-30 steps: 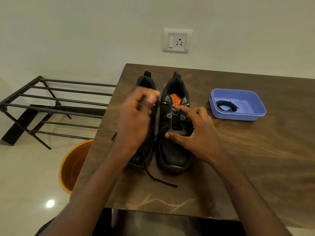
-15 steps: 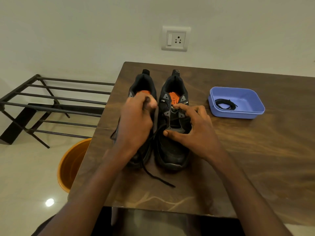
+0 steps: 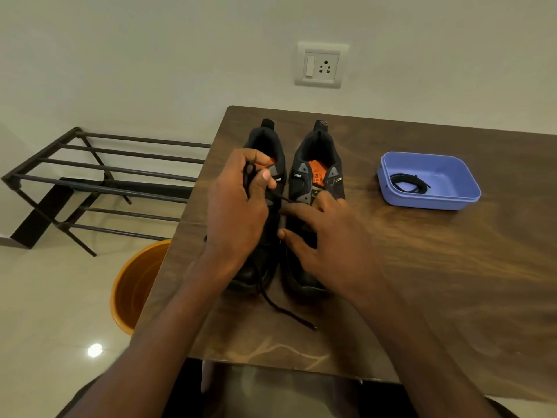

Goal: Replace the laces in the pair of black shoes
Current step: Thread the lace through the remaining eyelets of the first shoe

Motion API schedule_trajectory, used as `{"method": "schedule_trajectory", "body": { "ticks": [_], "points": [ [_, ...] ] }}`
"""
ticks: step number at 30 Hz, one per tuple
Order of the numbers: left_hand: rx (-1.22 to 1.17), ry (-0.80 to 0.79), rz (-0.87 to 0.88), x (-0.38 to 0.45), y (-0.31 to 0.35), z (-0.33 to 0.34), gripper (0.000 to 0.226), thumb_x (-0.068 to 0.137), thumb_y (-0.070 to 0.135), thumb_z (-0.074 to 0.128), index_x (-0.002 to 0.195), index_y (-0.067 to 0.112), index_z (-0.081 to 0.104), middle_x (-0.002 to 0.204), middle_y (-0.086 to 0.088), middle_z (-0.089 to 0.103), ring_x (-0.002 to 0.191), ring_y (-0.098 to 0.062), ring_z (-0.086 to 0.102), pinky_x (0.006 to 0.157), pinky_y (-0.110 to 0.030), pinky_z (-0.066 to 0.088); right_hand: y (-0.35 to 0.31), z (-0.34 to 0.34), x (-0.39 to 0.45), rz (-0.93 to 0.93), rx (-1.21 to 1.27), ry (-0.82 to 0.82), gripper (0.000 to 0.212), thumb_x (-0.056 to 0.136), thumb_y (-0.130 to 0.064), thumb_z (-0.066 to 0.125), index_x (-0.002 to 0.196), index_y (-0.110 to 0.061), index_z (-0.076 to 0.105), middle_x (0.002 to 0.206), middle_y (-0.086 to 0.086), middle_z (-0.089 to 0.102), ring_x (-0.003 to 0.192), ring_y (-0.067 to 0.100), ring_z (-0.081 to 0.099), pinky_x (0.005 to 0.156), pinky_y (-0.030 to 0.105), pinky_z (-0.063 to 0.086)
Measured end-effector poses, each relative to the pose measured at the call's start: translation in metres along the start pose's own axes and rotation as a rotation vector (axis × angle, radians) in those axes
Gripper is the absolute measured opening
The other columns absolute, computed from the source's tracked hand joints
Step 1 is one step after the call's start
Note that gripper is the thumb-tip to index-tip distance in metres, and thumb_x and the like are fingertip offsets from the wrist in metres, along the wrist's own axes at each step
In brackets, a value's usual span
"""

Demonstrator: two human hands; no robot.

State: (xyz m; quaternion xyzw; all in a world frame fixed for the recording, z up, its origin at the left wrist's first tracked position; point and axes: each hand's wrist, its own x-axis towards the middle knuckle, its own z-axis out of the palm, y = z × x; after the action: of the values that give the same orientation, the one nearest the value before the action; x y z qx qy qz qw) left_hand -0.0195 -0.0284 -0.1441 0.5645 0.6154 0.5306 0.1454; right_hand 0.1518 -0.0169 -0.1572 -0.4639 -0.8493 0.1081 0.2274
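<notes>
Two black shoes stand side by side on the wooden table (image 3: 452, 267), toes toward me. My left hand (image 3: 238, 212) hovers over the left shoe (image 3: 265, 140) and grips a black lace (image 3: 283, 309) between thumb and fingers. The lace's loose end trails onto the table in front of the shoes. My right hand (image 3: 328, 245) rests on the right shoe (image 3: 319, 152) with fingers spread, the index finger reaching toward the taut lace between the shoes. Orange insoles show inside both shoes.
A blue plastic tray (image 3: 464, 194) holding another coiled black lace (image 3: 407, 182) sits at the right of the shoes. An orange bucket (image 3: 132, 285) stands on the floor left of the table. A black metal rack (image 3: 90, 182) lies beyond it by the wall.
My left hand has pulled the lace up and back toward the left shoe's opening. My right hand slid left across the right shoe, its index finger now pointing toward the lace.
</notes>
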Motion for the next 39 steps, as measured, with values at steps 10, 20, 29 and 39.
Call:
{"method": "schedule_trajectory", "body": {
  "ticks": [10, 20, 29, 39],
  "points": [
    [0.560, -0.033, -0.039, -0.007, 0.009, -0.017, 0.022, 0.093, 0.025, 0.066, 0.113, 0.035, 0.064, 0.121, 0.012, 0.058, 0.116, -0.006, 0.043, 0.092, -0.033, 0.016, -0.013, -0.017, 0.001, 0.306, 0.303, 0.031, 0.023, 0.086, -0.021, 0.079, 0.096, -0.033, 0.062, 0.072, -0.007, 0.065, 0.066, 0.008, 0.061, 0.064, 0.033, 0.055],
    [-0.086, -0.051, 0.056, -0.007, 0.050, -0.013, 0.018, 0.107, 0.018, 0.055, 0.120, 0.016, 0.068, 0.117, 0.001, 0.067, 0.107, -0.012, 0.064, 0.087, -0.025, 0.053, 0.005, -0.094, -0.007, 0.367, 1.808, 0.015, 0.020, 0.090, -0.018, 0.057, 0.109, -0.015, 0.061, 0.083, 0.001, 0.059, 0.065, 0.013, 0.056, 0.071, 0.032, 0.053],
    [-0.281, -0.406, 0.057, -0.017, 0.070, -0.008, 0.015, 0.102, 0.024, 0.061, 0.105, 0.017, 0.074, 0.087, 0.004, 0.072, 0.079, -0.012, 0.066, 0.074, -0.016, 0.052, 0.005, -0.104, -0.007, 0.162, 1.162, 0.130, 0.014, 0.102, -0.018, 0.058, 0.106, -0.012, 0.069, 0.068, 0.003, 0.059, 0.045, 0.010, 0.035, 0.041, 0.024, 0.027],
    [-0.015, -0.509, 0.167, -0.016, 0.069, -0.012, 0.048, 0.100, 0.043, 0.060, 0.143, 0.023, 0.056, 0.131, 0.015, 0.061, 0.126, 0.002, 0.055, 0.110, -0.021, 0.045, 0.018, -0.086, -0.010, 0.169, 0.910, 0.028, 0.009, 0.097, -0.004, 0.065, 0.104, 0.000, 0.069, 0.060, -0.003, 0.067, 0.045, 0.001, 0.053, 0.047, 0.009, 0.039]
  ]
}}
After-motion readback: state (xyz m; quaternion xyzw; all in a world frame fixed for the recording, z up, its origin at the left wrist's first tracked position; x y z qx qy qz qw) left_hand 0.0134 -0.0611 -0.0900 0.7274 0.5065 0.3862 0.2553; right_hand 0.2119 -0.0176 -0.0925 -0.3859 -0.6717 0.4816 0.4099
